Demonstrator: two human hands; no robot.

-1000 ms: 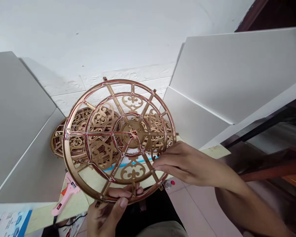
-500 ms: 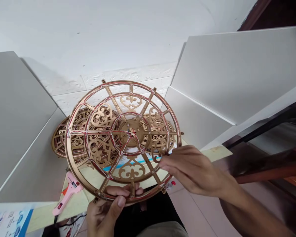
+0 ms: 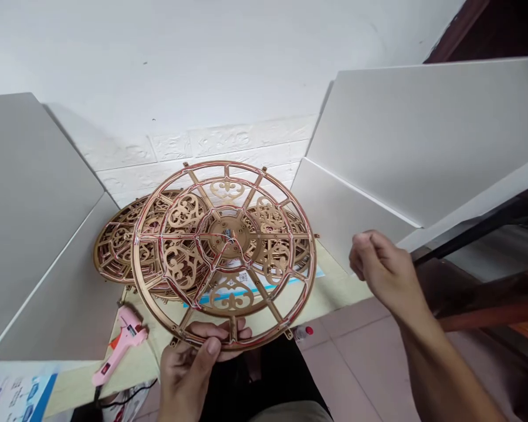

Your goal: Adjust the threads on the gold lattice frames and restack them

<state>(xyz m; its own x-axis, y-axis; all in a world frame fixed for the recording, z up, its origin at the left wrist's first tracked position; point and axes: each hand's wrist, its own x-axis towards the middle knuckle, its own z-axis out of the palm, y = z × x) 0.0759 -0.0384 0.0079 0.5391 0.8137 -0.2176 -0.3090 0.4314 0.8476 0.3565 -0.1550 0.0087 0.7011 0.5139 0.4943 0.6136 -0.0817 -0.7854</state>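
Just let go of the big gold cut-out wheel [image 3: 226, 234] with the right hand [image 3: 385, 272] — fingers [image 3: 365, 246] open and loose — and still holding it up over the counter [image 3: 334, 284] with the left hand [image 3: 187, 366], curled around the bottom rim [image 3: 264, 337]

The cream-coloured tabletop [image 3: 334, 287] carries a gold lattice wheel [image 3: 114, 252] at the rear left, partly hidden from view. A pink hot glue gun [image 3: 125, 346] lies at the front left, with its black cord [image 3: 97, 398] running off the edge. A printed sheet [image 3: 250, 288] with a blue band lies mid-surface, and a small red-capped bottle [image 3: 303, 332] sits at the front edge.
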